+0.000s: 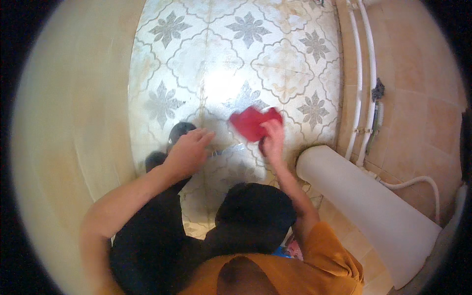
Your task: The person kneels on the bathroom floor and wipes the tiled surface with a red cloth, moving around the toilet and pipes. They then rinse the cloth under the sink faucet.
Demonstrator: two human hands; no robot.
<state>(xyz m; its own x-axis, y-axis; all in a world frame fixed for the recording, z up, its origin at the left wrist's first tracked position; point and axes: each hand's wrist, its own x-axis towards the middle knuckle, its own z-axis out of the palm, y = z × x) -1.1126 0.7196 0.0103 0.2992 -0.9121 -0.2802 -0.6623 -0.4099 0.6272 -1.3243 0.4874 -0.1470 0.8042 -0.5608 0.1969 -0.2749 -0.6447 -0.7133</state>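
My right hand grips a crumpled red cloth at its right side, low over the patterned floor tiles. Part of the cloth is blurred, and whether it rests flat on the tiles I cannot tell. Empty, with fingers stretched forward, my left hand is beside my dark shoe and partly covers it in this view. Between the two hands, a shiny, pale strip shows on the floor; whether it is wet or a reflection is unclear.
A white pedestal stands close to my right forearm. White pipes run along the tiled right wall, with a brush beside them. A beige wall or panel bounds the left side. Pink and blue material shows beside my knee.
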